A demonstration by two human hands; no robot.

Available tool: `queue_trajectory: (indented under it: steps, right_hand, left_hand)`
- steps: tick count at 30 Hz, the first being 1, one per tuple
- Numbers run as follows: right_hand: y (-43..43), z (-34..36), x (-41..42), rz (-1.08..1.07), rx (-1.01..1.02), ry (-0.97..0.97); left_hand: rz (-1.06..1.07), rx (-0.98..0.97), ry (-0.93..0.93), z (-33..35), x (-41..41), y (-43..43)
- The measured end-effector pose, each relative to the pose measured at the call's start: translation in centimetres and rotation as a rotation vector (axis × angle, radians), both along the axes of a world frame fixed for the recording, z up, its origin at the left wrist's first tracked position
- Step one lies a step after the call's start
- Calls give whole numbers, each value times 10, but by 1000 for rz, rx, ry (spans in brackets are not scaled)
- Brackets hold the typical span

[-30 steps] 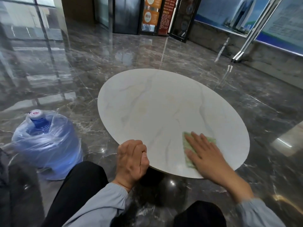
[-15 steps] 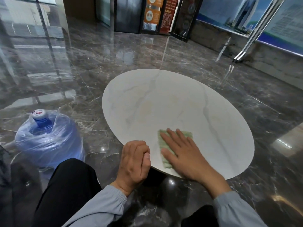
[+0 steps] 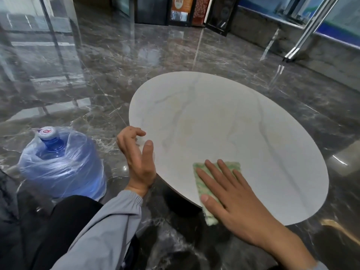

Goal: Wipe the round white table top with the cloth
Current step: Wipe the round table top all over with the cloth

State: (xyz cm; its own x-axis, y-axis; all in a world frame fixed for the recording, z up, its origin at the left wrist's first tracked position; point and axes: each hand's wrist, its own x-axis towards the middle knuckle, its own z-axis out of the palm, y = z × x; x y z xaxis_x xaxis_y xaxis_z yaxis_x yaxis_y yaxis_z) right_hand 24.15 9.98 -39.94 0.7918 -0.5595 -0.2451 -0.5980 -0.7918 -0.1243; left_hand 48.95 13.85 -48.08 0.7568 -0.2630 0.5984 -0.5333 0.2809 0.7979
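Closest in, the right hand (image 3: 239,207) is laid flat with straight, spread fingers on the green cloth (image 3: 232,166), pinning it to the near edge of the round white table top (image 3: 224,123). One corner of the cloth hangs off the rim. The left hand (image 3: 139,162) is loose and open at the left rim with the thumb up, gripping nothing; can't tell if it's actually touching. My take on doing this well: keep the palm flat so the whole cloth stays in contact, run overlapping passes, and pull that dangling corner back on so it doesn't bunch up. Most of the top beyond the cloth looks like it still needs covering. On the floor to the left sits a plastic-wrapped blue water jug (image 3: 60,168), and its cap (image 3: 46,131) has red print too small to read. At the far wall an orange poster (image 3: 180,6) has writing that's too blurred to read.
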Motion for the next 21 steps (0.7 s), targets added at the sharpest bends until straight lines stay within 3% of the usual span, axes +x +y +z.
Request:
queue_trajectory:
  steps: [4, 11, 15, 21]
  right_hand:
    - [2, 6, 21, 48, -4, 56]
    - [-9, -9, 142, 113, 9, -106]
    - [-5, -7, 100, 126, -11, -75]
    - [2, 8, 24, 30, -7, 81]
  left_hand:
    - [-101, -61, 71, -7, 0, -3]
    - [-167, 62, 162, -17, 3, 3]
    - [-185, 90, 232, -31, 3, 1]
    - [-201, 126, 196, -35, 5, 2]
